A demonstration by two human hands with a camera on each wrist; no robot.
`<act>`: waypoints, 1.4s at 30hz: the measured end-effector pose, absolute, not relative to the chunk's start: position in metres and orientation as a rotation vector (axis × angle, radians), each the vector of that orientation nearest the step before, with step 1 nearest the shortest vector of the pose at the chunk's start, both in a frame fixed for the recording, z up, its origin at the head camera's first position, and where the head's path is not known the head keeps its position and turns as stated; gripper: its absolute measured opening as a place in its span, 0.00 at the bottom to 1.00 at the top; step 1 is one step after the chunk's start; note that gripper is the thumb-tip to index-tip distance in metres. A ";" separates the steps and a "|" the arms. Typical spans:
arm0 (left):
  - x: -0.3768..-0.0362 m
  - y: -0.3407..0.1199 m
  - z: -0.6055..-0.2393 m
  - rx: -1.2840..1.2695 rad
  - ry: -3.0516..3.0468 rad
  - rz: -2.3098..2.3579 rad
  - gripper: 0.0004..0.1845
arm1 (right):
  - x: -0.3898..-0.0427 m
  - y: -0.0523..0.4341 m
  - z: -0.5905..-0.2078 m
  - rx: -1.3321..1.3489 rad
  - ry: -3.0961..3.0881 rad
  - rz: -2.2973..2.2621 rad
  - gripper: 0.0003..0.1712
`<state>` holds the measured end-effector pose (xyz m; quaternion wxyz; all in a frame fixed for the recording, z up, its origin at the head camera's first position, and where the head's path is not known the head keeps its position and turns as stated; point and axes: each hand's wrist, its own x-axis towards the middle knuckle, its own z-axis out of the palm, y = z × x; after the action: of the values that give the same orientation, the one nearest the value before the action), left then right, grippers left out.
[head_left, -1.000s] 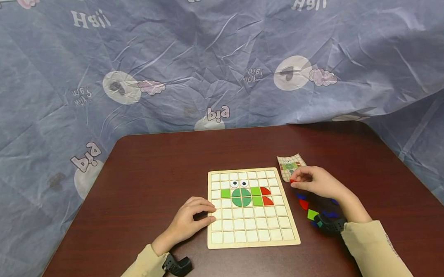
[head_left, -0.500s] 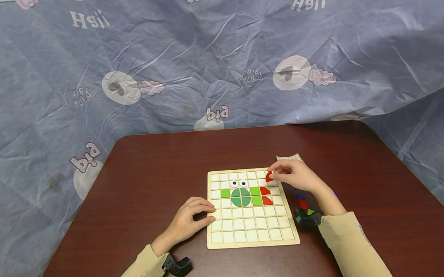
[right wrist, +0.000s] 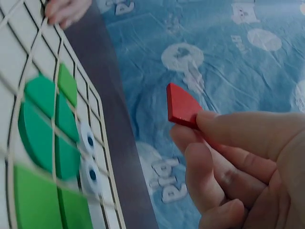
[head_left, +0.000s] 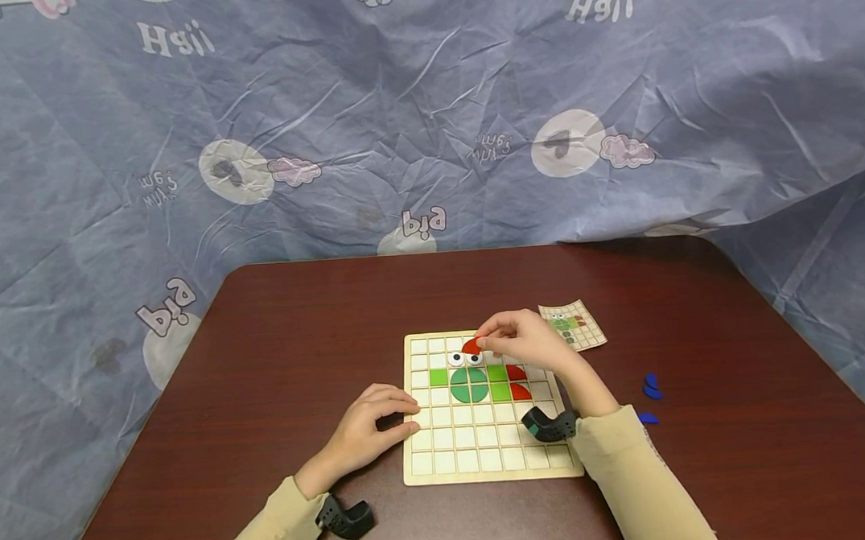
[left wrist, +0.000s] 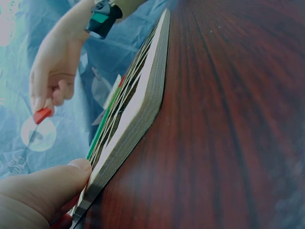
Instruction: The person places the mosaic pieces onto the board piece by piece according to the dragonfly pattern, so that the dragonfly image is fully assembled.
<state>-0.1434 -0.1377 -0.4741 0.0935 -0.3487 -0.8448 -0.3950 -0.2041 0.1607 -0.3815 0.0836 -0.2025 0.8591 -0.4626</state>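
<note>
My right hand (head_left: 526,338) pinches a red quarter-circle tile (right wrist: 182,106) between thumb and fingers, above the back part of the wooden grid board (head_left: 477,461). Under it, in the head view, two round eye pieces (head_left: 456,358) lie on the board. Green quarter tiles (head_left: 470,385) form a circle just in front of them. Light green squares (head_left: 439,377) flank the circle, and two red quarter tiles (head_left: 519,391) sit at its right. With thumb and fingertips, my left hand (head_left: 367,426) touches the board's left rim; the left wrist view shows the thumb (left wrist: 62,183) against it.
A small pattern card (head_left: 587,334) lies behind the board to the right, partly hidden by the right hand. Several blue pieces (head_left: 651,385) lie on the dark wooden table (head_left: 319,323), right of the forearm. A printed cloth (head_left: 396,102) hangs behind the table.
My right hand has carried the red quarter-circle tile leftward from beside the pattern card to above the eye pieces. The left hand has stayed at the board's left rim.
</note>
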 end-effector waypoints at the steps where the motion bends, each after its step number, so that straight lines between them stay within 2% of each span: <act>1: -0.143 -0.138 -0.474 -1.033 -2.508 -1.172 0.11 | -0.204 0.156 -0.382 -0.605 2.559 -1.380 0.09; 17: -0.144 -0.138 -0.474 -1.047 -2.477 -1.176 0.10 | -0.202 0.097 -0.399 -0.646 2.567 -1.316 0.06; 28: -0.144 -0.138 -0.473 -1.047 -2.472 -1.176 0.10 | -0.204 0.084 -0.419 -0.620 2.671 -1.207 0.06; 42: -0.145 -0.138 -0.474 -1.063 -2.447 -1.171 0.10 | -0.202 0.077 -0.427 -0.612 2.758 -1.097 0.05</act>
<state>-0.1448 -0.1376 -0.4738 0.1137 -0.3625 -0.8344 -0.3993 -0.2017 0.0772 -0.4266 0.0554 -0.2016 0.9087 -0.3614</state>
